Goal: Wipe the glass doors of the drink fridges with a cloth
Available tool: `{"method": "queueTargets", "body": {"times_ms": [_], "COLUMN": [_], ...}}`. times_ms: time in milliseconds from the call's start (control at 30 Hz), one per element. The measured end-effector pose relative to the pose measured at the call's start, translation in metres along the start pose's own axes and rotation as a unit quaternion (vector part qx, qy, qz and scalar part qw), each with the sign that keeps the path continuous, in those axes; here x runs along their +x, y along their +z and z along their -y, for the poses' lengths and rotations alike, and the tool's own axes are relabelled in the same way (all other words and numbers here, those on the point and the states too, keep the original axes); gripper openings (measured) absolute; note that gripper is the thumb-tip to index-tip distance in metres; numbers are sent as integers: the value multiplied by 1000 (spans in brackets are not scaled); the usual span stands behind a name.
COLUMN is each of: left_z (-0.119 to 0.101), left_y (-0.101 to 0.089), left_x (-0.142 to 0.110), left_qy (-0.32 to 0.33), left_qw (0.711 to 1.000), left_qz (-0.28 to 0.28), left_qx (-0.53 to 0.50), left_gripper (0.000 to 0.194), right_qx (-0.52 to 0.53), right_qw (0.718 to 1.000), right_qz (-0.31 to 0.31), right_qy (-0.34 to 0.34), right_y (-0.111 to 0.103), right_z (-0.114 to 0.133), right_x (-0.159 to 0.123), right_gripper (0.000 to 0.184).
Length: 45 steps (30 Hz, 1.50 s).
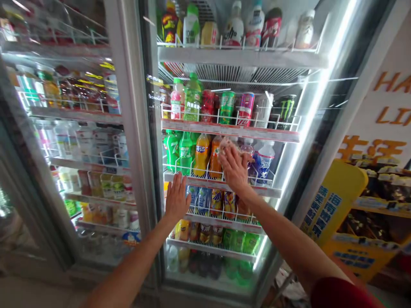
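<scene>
A glass door of a lit drinks fridge stands in front of me. My right hand lies against the glass at the height of the middle shelf, pressing a crumpled pale cloth under its fingers. Most of the cloth is hidden by the hand. Lower and to the left, my left hand is flat with its fingers stretched out, at the glass and holding nothing. Behind the glass near my hands are an orange soda bottle and green soda bottles.
Cans, including a green can, line the shelf above. A second fridge door with bottles is on the left, past a metal frame. To the right stands a yellow display rack with packaged goods, below orange wall lettering.
</scene>
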State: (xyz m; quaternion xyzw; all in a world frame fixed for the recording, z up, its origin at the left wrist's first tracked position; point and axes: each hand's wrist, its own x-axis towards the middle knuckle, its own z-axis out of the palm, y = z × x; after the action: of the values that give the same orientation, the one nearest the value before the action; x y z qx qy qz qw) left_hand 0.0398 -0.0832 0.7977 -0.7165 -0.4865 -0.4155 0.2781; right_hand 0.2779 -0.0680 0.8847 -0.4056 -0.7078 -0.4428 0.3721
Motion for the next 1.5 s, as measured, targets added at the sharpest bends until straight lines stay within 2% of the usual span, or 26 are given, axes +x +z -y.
{"method": "queueTargets", "body": {"times_ms": [100,167,233,300,400,467,533,667,733,800,867,933,1000,1133,1200,1267,1367,1400,1433,1500], "left_z": [8,16,27,37,51,59,65,82,91,97,102,104,107,117,124,127,126,124,122,119], "left_y": [1,1,0,-2,-6,-9,-12,-22,-29,-36,-42,-45,-48,-54,-57,-61,-62,-62,-61,-59], "left_x": [-4,-9,-11,-10,-9,-10,-14,-20,-19,-15,-11,-7,-6,-6,-2,5,18,21,23,25], "left_qy": [6,8,-5,-24,-39,-40,-41,-32,-23,-14,-8,-7,-5,4,8,13,25,28,30,31], "left_qw": [1000,1000,1000,999,998,998,998,999,999,999,999,999,999,999,999,998,997,996,996,996], "left_qz": [1,-2,-10,-19,-29,-29,-22,-14,-19,-27,-38,-43,-44,-50,-53,-59,-75,-78,-79,-75], "left_qx": [5,7,13,24,35,35,32,35,37,36,34,30,23,8,0,-4,-7,-11,-17,-26], "left_gripper": [67,65,64,63,63,62,62,63,63,63,64,64,65,65,64,65,67,67,67,67], "right_qx": [23,37,43,42,29,29,47,83,85,82,76,71,73,83,77,61,33,26,23,28], "right_qw": [991,976,968,973,994,998,995,963,958,971,987,994,993,971,961,969,992,995,996,993], "right_qz": [44,51,52,48,32,29,53,97,84,62,41,36,50,73,62,41,4,-3,-2,17], "right_qy": [-127,-208,-243,-223,-98,-43,-75,-237,-260,-217,-135,-75,-77,-212,-258,-237,-124,-97,-86,-114], "right_y": [13,23,29,27,23,26,35,57,63,61,56,52,55,70,73,69,56,53,51,51], "right_z": [37,57,64,60,54,63,84,131,140,139,134,135,145,172,173,161,139,135,133,139], "right_x": [-52,-88,-94,-64,9,36,29,-23,-17,22,73,107,107,44,34,57,115,127,130,111], "right_gripper": [48,43,41,46,52,53,53,49,48,49,52,54,57,54,50,49,49,49,49,50]}}
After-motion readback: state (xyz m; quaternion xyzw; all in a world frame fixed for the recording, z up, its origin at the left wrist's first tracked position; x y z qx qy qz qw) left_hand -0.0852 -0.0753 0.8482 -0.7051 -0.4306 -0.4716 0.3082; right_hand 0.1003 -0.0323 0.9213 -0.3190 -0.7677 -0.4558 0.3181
